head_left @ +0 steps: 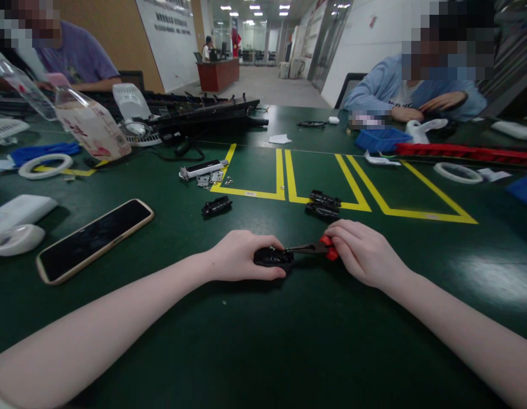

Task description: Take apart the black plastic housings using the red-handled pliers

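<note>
My left hand (241, 255) grips a small black plastic part (273, 258) low over the green table (263, 352), thumb and fingers on its two long sides. In my right hand (365, 253) are red-handled pliers (311, 249), fingers wrapped round the handles. The thin jaws of the pliers reach left to the top of the black part; what lies between their tips is too small to tell. Two similar black parts (323, 204) lie beyond my right hand, and another black part (216, 206) lies beyond my left hand.
A phone (95, 240) lies on the left, a bottle (90, 122) behind it. White-and-black hardware (203, 170) sits near yellow tape frames (284, 176). Farther back are a blue tray (380, 139), a red strip (463, 154) and two seated people. Long black parts (203, 116) are stacked at back left.
</note>
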The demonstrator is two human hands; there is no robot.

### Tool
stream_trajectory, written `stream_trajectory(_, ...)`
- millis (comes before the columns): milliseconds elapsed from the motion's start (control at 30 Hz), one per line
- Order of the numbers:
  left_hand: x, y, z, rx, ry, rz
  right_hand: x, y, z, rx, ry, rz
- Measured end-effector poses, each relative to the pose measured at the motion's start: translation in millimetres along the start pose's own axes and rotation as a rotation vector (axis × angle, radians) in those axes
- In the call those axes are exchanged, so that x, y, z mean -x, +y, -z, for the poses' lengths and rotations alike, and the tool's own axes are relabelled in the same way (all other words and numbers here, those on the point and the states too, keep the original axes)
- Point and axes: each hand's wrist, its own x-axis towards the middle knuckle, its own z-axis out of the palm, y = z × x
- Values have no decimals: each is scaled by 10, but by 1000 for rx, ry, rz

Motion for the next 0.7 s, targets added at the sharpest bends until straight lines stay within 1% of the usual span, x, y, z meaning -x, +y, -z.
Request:
stream_trajectory(100,7,-22,-3,15,10,-50,0,6,1,-2,2,-5)
stream_trajectory(200,12,-57,-15,-18,30,-100,0,9,-3,-1,0,1)
stream_trajectory(367,4,-93,-35,-51,31,-143,0,2,-4,-8,-14,34)
stream_trajectory(567,18,-84,-15,108,54,-113,-5,-7,14,-24,-22,52)
stream_trajectory(700,59,-98,9,154,67,-136,-4,0,9,-41,-31,64)
